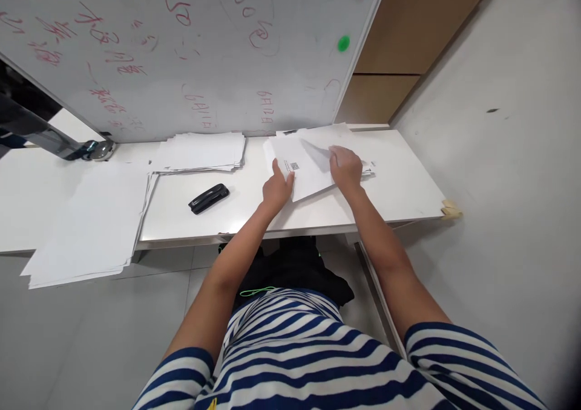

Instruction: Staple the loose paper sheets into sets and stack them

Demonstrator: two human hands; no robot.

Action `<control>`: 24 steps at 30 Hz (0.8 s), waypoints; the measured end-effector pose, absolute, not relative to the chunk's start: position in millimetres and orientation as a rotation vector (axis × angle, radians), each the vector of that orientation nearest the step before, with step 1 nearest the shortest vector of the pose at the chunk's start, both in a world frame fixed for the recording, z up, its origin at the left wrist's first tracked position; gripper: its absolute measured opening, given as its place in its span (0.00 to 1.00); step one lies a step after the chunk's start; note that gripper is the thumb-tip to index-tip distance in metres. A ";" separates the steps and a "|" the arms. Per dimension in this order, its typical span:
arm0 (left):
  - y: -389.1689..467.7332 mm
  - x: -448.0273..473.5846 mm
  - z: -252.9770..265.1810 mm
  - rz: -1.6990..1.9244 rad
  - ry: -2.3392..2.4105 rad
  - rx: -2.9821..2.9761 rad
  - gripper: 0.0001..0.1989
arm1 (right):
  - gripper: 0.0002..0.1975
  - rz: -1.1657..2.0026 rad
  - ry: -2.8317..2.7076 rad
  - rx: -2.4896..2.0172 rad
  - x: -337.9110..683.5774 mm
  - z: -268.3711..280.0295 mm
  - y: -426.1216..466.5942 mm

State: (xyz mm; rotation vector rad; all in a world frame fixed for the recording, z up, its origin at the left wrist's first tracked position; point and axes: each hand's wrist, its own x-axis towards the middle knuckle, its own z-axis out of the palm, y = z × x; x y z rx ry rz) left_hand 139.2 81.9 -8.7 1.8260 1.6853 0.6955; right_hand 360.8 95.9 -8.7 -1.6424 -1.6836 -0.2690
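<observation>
A white printed paper sheet (303, 159), with a small square code and a few lines of red and dark print, lies slightly tilted over other paper near the back of the white table. My left hand (277, 186) grips its near left edge, thumb on top. On its right side, my right hand (346, 167) pinches a raised, bent part of the paper, so a grey shaded fold shows beside the fingers. Whether that part is the same sheet or a separate one I cannot tell. A black stapler (209, 198) rests on the table, left of my left hand, untouched.
Behind the table (408, 180) stands a whiteboard (218, 53) with red handwriting and round magnets. One paper stack (200, 151) lies against it; a larger stack (91, 216) overhangs the front edge at left. A grey wall (508, 156) bounds the right, near a taped table corner (451, 209).
</observation>
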 end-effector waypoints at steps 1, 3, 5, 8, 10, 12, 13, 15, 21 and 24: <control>79.8 140.2 -6.0 0.688 1.727 1.923 0.34 | 0.19 -0.316 -1.687 -1.590 352.7 -8.8 87.2; 69.3 128.0 -3.1 0.768 1.795 2.095 0.30 | 0.17 -0.393 -1.710 -1.487 330.5 -11.3 62.5; 54.6 97.0 -5.1 0.907 1.918 2.168 0.27 | 0.16 -0.423 -1.758 -1.368 300.6 -17.6 32.3; 40.5 30.6 -16.4 0.967 2.297 2.069 0.28 | 0.15 -0.341 -1.943 -1.140 248.9 -32.5 -5.7; 40.7 -12.0 -27.0 0.816 2.420 2.014 0.30 | 0.15 -0.243 -2.034 -1.063 216.5 -43.4 -17.6; 45.2 -43.9 -37.6 0.664 2.395 2.004 0.27 | 0.16 -0.133 -2.099 -1.060 190.4 -53.6 -18.7; 47.7 -54.8 -42.2 0.625 2.361 2.022 0.25 | 0.16 -0.078 -2.122 -1.085 180.3 -58.3 -16.5; 51.4 -67.2 -49.1 0.609 2.300 2.086 0.22 | 0.16 0.021 -2.141 -1.155 166.8 -66.7 -10.4; 50.0 -69.7 -52.1 0.664 2.220 2.169 0.19 | 0.17 0.093 -2.163 -1.208 162.1 -82.8 -6.9; 48.7 -71.1 -51.4 0.690 2.161 2.187 0.18 | 0.18 0.057 -2.178 -1.215 162.8 -84.4 -10.1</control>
